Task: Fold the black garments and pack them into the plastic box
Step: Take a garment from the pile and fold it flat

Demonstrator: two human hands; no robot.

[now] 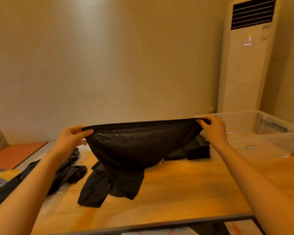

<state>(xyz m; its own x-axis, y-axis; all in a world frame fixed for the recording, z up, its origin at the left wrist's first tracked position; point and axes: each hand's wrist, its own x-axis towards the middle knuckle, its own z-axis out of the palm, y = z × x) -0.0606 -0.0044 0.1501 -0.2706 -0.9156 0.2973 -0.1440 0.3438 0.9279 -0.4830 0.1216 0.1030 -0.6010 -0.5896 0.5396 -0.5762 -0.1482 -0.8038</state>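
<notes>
You worked in a plain indoor room, home or office unclear: a bare wall (109, 56) behind the wooden table (176, 192), a tall floor-standing air conditioner (244, 68) beyond the table's far right corner.

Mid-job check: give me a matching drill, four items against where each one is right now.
1 mesh garment
2 plastic box
3 folded stack
4 loose garments

A right end of the table
B crumpled at the table's left
C stretched between left hand and right hand
D on the table behind the mesh garment, beside the plastic box

Pairs: 1-C, 2-A, 3-D, 4-B
</notes>
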